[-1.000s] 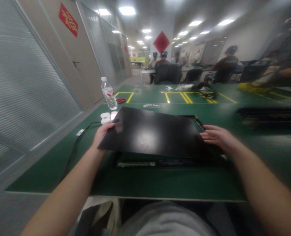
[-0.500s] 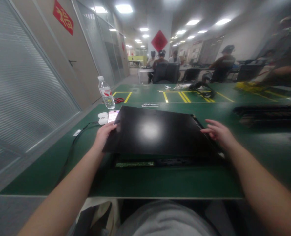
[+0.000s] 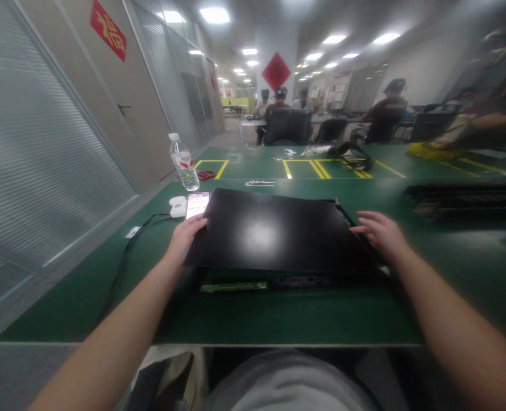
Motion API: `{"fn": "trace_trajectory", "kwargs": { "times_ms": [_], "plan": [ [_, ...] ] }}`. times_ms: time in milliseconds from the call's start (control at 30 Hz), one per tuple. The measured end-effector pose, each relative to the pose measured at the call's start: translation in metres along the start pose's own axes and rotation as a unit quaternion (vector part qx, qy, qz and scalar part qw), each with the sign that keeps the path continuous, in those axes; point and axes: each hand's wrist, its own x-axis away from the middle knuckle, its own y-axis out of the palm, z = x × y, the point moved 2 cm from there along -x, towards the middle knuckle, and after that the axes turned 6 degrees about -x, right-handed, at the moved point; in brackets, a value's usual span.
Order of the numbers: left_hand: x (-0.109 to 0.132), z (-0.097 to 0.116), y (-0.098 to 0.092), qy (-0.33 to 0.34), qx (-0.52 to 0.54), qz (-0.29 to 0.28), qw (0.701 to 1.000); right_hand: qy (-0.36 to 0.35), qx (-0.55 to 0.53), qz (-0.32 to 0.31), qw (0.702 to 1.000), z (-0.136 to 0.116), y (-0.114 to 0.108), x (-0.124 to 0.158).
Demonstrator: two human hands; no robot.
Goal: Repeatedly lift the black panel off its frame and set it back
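Note:
A dark, glossy display panel (image 3: 274,231) lies at a slant over a black frame (image 3: 321,282), its surface reflecting a round glare. My left hand (image 3: 186,235) grips the panel's left edge, thumb on top and the other fingers partly hidden. At the right side, my right hand (image 3: 379,233) has its fingers stretched toward the panel's edge and a black strip of the frame; whether the fingertips touch is hard to tell. Along the near side of the frame a green circuit board (image 3: 233,286) shows below the panel.
On the green table (image 3: 278,325), a water bottle (image 3: 184,162), red scissors (image 3: 205,174), a lit phone (image 3: 197,205) and a white earbud case (image 3: 178,206) stand left. A black cable (image 3: 122,257) runs there. Dark stacked parts (image 3: 462,200) lie right. Several people sit beyond.
The left side of the panel has come slightly to the right and lower, with my left hand on it. My right hand stays nearly in place, fingers still stretched.

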Motion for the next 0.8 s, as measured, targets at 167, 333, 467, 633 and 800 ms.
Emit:
{"fn": "trace_trajectory", "kwargs": {
  "times_ms": [167,333,467,633,800],
  "plan": [
    [0.001,-0.003,0.002,-0.011,-0.003,0.008,1.000,-0.009,0.011,0.013,1.000,0.002,-0.001,-0.002],
    [-0.001,-0.009,0.002,-0.011,0.002,-0.028,1.000,-0.010,0.025,0.020,0.999,0.005,-0.003,-0.003],
    [-0.003,-0.014,0.002,-0.026,0.000,-0.046,0.999,-0.017,0.028,0.031,0.999,0.006,-0.004,-0.004],
    [-0.007,-0.019,0.000,-0.030,-0.006,-0.056,0.998,-0.019,0.030,0.047,0.998,0.004,-0.004,-0.003],
    [-0.006,-0.023,-0.001,-0.037,-0.005,-0.067,0.997,-0.025,0.058,0.048,0.997,0.007,-0.006,-0.005]
  ]
}}
